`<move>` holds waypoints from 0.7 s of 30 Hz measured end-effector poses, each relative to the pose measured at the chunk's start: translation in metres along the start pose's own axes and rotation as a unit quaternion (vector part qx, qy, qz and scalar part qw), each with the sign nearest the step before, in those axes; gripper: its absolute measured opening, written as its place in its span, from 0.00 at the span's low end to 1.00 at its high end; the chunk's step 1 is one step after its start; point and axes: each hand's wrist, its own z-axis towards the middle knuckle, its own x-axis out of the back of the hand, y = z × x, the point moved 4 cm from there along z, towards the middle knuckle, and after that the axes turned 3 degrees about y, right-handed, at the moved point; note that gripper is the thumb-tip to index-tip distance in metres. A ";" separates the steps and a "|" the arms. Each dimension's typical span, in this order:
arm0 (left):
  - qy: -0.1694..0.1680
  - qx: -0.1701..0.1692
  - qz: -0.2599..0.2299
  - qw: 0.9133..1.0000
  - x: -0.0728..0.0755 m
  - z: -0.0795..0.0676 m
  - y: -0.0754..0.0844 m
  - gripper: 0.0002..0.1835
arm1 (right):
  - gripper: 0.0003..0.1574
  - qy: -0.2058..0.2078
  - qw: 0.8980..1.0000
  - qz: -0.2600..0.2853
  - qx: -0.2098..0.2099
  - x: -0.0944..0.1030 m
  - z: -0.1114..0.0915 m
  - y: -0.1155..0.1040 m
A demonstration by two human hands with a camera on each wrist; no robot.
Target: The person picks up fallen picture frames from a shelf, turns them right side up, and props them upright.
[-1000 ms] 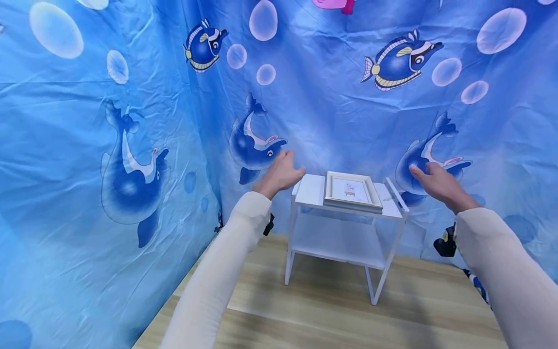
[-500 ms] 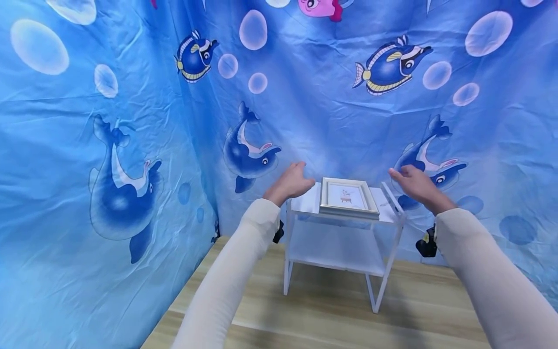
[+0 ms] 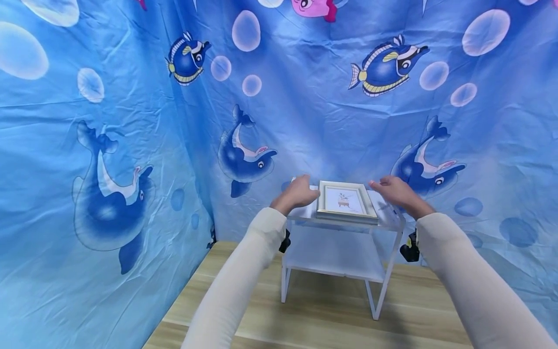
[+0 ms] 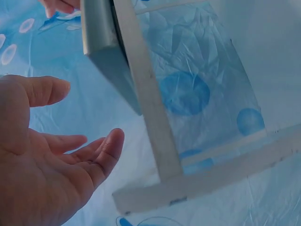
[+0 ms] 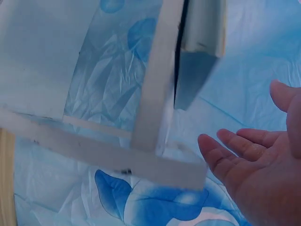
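Note:
A picture frame (image 3: 346, 201) with a pale gold border and a plant drawing lies flat on the top of a white two-tier side table (image 3: 335, 247). My left hand (image 3: 298, 195) is just left of the frame, fingers loosely bent and holding nothing. On the other side, my right hand (image 3: 394, 192) hovers by the frame's right edge, palm facing inward. The left wrist view shows the left hand (image 4: 61, 155) with thumb and fingers spread, a gap between them and the frame's side (image 4: 110, 70). Likewise the right hand (image 5: 254, 155) is spread apart from the frame (image 5: 200, 61).
The table has a lower shelf (image 3: 333, 249) and white metal legs (image 3: 381, 295). Behind it and to the left hang blue fabric sheets (image 3: 305, 116) printed with dolphins, fish and bubbles. The floor (image 3: 261, 310) is light wood.
Both hands have moved down and inward, from well apart to either side of the picture frame. The head view has shifted a little. The frame still lies on the table.

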 end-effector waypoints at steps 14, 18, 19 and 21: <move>-0.041 0.003 -0.037 0.998 -0.024 0.016 0.009 0.20 | 0.23 0.023 0.998 -0.043 0.040 -0.025 0.022 -0.007; -0.050 0.015 -0.045 0.998 -0.030 0.022 0.009 0.21 | 0.19 0.022 0.998 -0.047 0.035 -0.030 0.023 -0.004; -0.051 0.018 -0.044 0.998 -0.032 0.023 0.009 0.20 | 0.18 0.022 0.998 -0.047 0.035 -0.032 0.023 -0.003; -0.051 0.023 -0.035 0.998 -0.034 0.024 0.008 0.20 | 0.17 0.020 0.998 -0.047 0.033 -0.034 0.023 -0.002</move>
